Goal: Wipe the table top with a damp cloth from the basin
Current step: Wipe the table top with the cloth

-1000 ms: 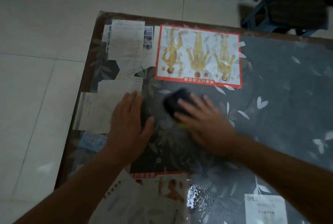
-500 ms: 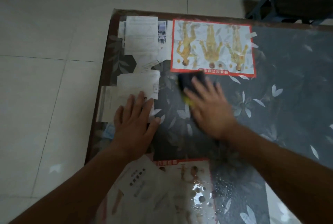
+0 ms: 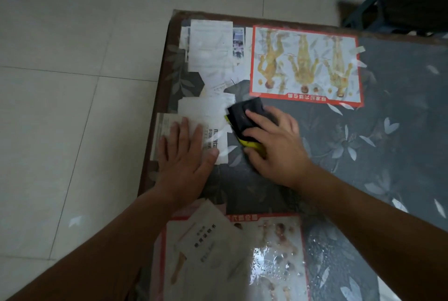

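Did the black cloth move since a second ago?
Yes. The black cloth under the right hand slid up the table, from well below the red-bordered poster to just under its bottom-left corner.

Glossy, wet clear sheet on the table top (image 3: 400, 97) covers paper posters (image 3: 305, 65).
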`<state>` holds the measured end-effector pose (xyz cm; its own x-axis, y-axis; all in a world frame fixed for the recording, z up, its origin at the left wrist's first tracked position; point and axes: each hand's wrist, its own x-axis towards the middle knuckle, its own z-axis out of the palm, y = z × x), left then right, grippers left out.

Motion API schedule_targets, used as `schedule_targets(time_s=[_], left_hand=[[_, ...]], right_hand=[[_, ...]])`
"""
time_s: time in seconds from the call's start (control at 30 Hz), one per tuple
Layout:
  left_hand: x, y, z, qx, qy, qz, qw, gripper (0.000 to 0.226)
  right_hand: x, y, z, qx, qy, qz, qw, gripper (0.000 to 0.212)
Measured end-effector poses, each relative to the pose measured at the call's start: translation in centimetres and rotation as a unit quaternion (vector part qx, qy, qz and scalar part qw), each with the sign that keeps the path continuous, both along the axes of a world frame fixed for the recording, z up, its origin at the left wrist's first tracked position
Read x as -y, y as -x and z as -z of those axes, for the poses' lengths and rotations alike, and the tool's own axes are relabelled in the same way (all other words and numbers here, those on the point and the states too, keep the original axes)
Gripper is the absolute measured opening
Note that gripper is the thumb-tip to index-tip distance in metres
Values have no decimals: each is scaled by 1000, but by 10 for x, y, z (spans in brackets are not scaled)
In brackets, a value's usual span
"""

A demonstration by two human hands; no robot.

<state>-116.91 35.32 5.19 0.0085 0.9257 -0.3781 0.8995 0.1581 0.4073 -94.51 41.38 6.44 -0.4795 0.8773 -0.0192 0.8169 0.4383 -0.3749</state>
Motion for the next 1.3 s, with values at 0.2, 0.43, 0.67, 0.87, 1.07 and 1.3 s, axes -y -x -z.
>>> schedule_targets(time_s=[0.2,0.43,0.67,0.87,1.07,1.3], left_hand=[[-3,-2,-10,29,25,-2,999,85],[-20,-16,-40,96,-61,-36,993,57],[-49,-55,-52,319,38,-130,938,40],[-59,-65,-57,398,87,-212,888,30],[-67,-80,-71,503,131,-237,821,48],[-66,-66,-57,276,-57,-173,944,40]], right_hand=[[13,19,6,-50,-27,146,988,26],[13,32,-5,-161,7,294,942,35],[-16,16,-19,-86,130,325,933,27],[-19,5,-33,-207,187,301,912,16],[-21,-27,-59,-365,148,366,843,17],[-7,-14,-53,-151,34,184,971,14]])
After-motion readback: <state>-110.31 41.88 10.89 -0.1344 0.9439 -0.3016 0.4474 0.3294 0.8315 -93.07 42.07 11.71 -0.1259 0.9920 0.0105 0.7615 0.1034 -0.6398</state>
